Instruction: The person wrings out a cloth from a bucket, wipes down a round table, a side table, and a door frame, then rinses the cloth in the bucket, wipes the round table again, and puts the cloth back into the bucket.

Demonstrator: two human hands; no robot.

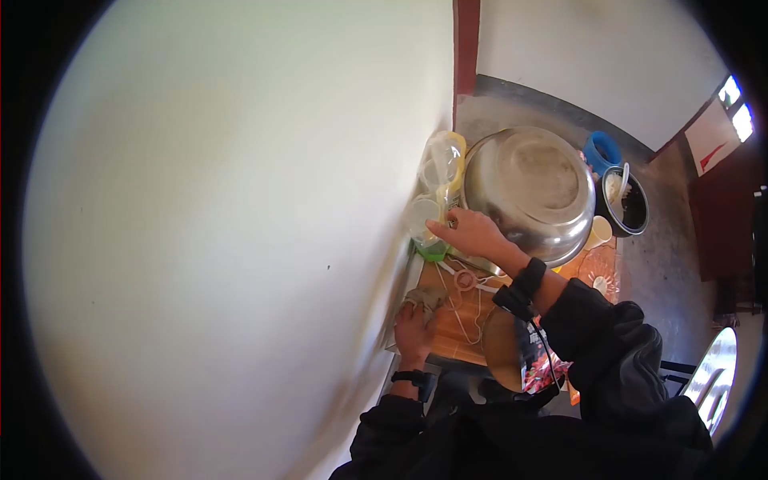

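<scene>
My left hand (413,333) presses down on a crumpled greyish cloth (426,298) at the table's wall-side edge, its fingers closed over it. Farther forward, my right hand (478,237) grips the side of a clear plastic jar (424,218) with a green base. The thumb lies towards the jar's lid, and the other fingers are partly hidden. Behind that jar stands another clear plastic container (444,156) with yellow on it, close to the wall. A large upturned metal basin (532,180) sits just right of the jars.
White hangers with a pink round piece (466,279) lie on the wooden table (456,340). To the right are a pale cup (600,231), a dark pot (638,216) with rice and a spoon, and a blue bowl (602,152). The white wall (240,240) borders the left side.
</scene>
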